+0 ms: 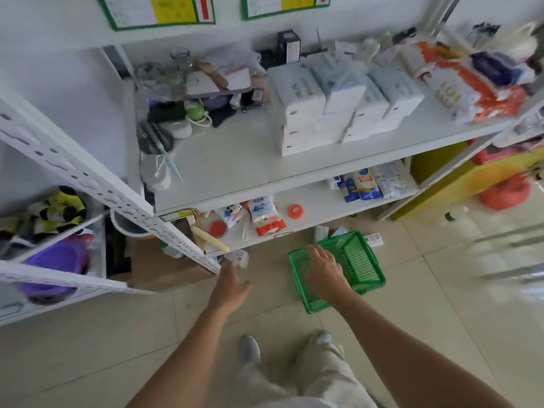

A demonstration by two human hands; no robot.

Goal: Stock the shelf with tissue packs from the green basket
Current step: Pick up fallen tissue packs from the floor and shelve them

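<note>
The green basket (362,266) stands on the tiled floor in front of the shelf, and I see nothing inside it. My right hand (323,270) hovers palm down over its left half with the fingers spread. My left hand (232,285) reaches down near the shelf post, thumb splayed out. Its fingertips are at a small blurred white pack (237,257); I cannot tell if they touch it. White tissue packs (323,107) are stacked in two rows on the upper shelf board (229,160).
The lower shelf (312,207) holds bagged goods, red lids and a wooden roller. Small packs (321,231) lie on the floor behind the basket. A white slotted post (164,228) slants down to my left hand. A cardboard box (164,266) sits under the shelf. My feet stand below.
</note>
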